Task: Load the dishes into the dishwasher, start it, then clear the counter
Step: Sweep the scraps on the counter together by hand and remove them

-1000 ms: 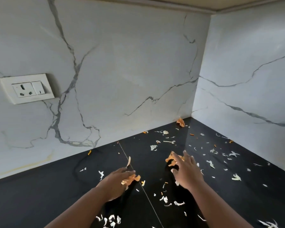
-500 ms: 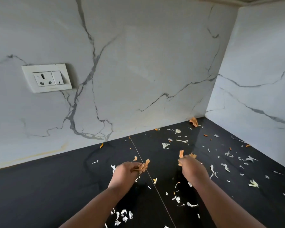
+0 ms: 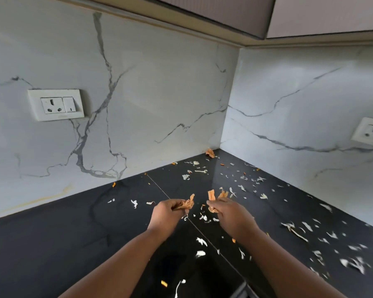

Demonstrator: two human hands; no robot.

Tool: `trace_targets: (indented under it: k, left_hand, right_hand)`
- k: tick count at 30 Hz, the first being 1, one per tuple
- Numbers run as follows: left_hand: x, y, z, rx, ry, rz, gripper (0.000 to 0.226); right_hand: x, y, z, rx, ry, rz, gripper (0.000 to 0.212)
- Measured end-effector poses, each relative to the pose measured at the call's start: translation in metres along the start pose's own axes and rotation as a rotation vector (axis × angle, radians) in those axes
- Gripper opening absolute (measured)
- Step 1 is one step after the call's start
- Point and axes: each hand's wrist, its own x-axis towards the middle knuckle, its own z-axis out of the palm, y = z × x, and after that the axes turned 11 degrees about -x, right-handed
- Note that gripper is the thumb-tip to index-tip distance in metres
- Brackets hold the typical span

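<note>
Orange peel scraps [image 3: 186, 204] bunched in both fists; white & orange bits [image 3: 241, 187] strewn over black counter [image 3: 52, 244].

Desk [image 3: 52, 244] – glossy black w/ faint grey veins. Scraps [image 3: 306, 226] on it: white bits, few orange. Peels [image 3: 186, 204] in fingers – orange-tan. Walls [image 3: 159, 93]: white marble look, grey veins, yellowish streak low left. Sockets [image 3: 56, 105] white. Cabinet underside [image 3: 224, 9] grey-beige.
</note>
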Motion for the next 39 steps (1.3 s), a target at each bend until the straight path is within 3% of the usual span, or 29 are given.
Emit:
trace_targets:
  k: [4, 7, 12, 16, 19, 24, 27, 30, 33, 37, 39]
  left_hand:
    - [-0.038, 0.001, 0.012, 0.018, -0.082, 0.032, 0.022]
    - [-0.071, -0.003, 0.023, -0.008, -0.122, 0.023, 0.023]
    - [-0.123, -0.011, 0.043, 0.039, -0.217, -0.007, 0.027]
    - [-0.163, -0.023, 0.072, 0.118, -0.265, -0.006, 0.020]
    - [-0.193, -0.048, 0.099, 0.160, -0.296, -0.077, 0.014]
    - [-0.247, -0.134, 0.144, 0.143, -0.315, -0.273, 0.005]
    - [-0.269, -0.204, 0.169, 0.164, -0.372, -0.398, 0.017]
    - [-0.276, -0.268, 0.186, 0.209, -0.388, -0.522, 0.042]
    - [-0.266, -0.317, 0.206, 0.369, -0.394, -0.535, 0.050]
    - [-0.242, -0.367, 0.239, 0.372, -0.313, -0.537, 0.048]
    - [-0.231, -0.386, 0.251, 0.371, -0.328, -0.509, 0.048]
  right_hand:
    - [-0.062, -0.028, -0.011, 0.117, 0.074, 0.148, 0.058]
    - [-0.101, -0.036, -0.008, 0.228, 0.123, 0.275, 0.040]
    - [-0.149, -0.037, 0.001, 0.272, 0.091, 0.284, 0.019]
    - [-0.186, -0.033, 0.013, 0.425, 0.058, 0.336, 0.028]
    - [-0.220, -0.022, 0.040, 0.498, 0.024, 0.384, 0.016]
    - [-0.299, 0.009, 0.139, 0.509, -0.155, 0.473, 0.012]
    - [-0.348, 0.026, 0.211, 0.621, -0.237, 0.624, 0.028]
    - [-0.374, 0.044, 0.271, 0.687, -0.297, 0.783, 0.010]
    - [-0.381, 0.061, 0.335, 0.811, -0.363, 0.957, 0.018]
    - [-0.360, 0.070, 0.408, 0.881, -0.376, 1.017, 0.024]
    - [-0.347, 0.070, 0.442, 0.948, -0.408, 1.033, 0.009]
